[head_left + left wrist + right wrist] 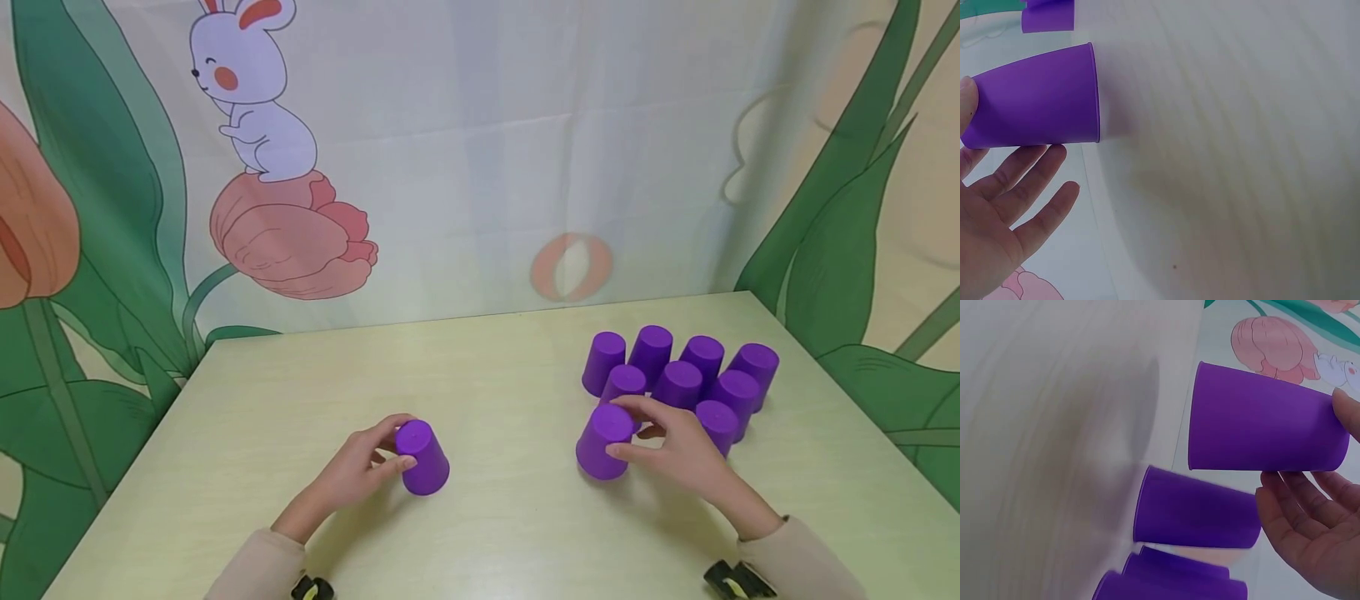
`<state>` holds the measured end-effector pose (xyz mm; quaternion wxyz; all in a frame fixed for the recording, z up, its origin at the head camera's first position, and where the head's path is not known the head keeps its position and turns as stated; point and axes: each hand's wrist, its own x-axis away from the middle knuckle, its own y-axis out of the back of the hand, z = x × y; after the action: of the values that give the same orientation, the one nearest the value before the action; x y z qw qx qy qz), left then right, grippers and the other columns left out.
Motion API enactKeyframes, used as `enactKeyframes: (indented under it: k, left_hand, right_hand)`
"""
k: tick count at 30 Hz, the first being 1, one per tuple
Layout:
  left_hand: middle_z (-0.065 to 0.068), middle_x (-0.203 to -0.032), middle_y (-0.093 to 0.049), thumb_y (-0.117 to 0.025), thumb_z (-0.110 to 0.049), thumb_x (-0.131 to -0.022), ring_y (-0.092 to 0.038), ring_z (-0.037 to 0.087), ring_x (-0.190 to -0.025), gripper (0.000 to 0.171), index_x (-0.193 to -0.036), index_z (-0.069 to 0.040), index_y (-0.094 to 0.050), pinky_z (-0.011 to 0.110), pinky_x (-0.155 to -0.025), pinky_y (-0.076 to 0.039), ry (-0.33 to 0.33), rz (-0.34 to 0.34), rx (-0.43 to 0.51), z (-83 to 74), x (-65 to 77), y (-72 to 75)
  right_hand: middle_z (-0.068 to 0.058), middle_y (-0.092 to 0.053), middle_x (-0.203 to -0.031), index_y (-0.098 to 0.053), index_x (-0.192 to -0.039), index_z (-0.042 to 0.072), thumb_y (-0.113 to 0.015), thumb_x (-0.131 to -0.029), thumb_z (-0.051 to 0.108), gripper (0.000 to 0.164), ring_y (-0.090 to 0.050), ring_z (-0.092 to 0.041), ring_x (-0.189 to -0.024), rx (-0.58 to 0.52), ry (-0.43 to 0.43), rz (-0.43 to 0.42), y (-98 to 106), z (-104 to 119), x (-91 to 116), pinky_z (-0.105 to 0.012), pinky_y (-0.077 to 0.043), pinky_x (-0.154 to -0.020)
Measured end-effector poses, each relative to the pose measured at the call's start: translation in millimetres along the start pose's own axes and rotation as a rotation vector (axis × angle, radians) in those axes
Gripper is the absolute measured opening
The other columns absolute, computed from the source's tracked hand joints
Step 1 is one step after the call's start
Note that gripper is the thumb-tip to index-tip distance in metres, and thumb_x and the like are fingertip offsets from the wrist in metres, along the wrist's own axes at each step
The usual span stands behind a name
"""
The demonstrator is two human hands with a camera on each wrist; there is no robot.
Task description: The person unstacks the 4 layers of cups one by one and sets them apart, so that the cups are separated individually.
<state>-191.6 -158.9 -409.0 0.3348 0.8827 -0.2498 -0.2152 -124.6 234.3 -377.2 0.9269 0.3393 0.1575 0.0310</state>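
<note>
My left hand pinches an upside-down purple cup near its closed top, thumb on one side and fingers on the other. In the left wrist view that cup has its rim close over the table, and the other fingers spread below it. On the right, my right hand grips a second upside-down purple cup by its upper part. The right wrist view shows this cup raised, its rim apart from the table surface and its shadow.
Several more upside-down purple cups stand grouped at the right back of the pale wooden table, just behind my right hand. A printed cloth with a rabbit and tulips hangs behind the table's far edge.
</note>
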Motion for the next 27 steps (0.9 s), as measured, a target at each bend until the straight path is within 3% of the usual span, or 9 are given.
enactKeyframes:
  k: [11, 27]
  left_hand:
    - [0.008, -0.100, -0.065, -0.062, -0.018, -0.087, -0.062, 0.023, -0.086, 0.040, -0.123, -0.007, -0.047, 0.030, -0.066, -0.049, -0.008, 0.011, 0.011, -2.2, 0.2, 0.6]
    - [0.006, -0.099, -0.066, -0.062, -0.020, -0.087, -0.061, 0.021, -0.086, 0.039, -0.122, -0.009, -0.048, 0.030, -0.066, -0.049, -0.010, 0.007, -0.022, -0.5, 0.0, 0.6]
  right_hand:
    - [-0.012, -0.063, -0.103, -0.057, -0.115, 0.001, -0.076, -0.074, 0.025, 0.051, -0.061, -0.024, -0.086, 0.087, -0.077, -0.076, 19, -8, 20, -0.034, -0.051, -0.070]
    - [-0.024, -0.062, -0.097, -0.053, -0.115, -0.007, -0.072, -0.077, 0.027, 0.054, -0.061, -0.033, -0.083, 0.271, -0.229, -0.150, 14, -6, 30, -0.046, -0.047, -0.073]
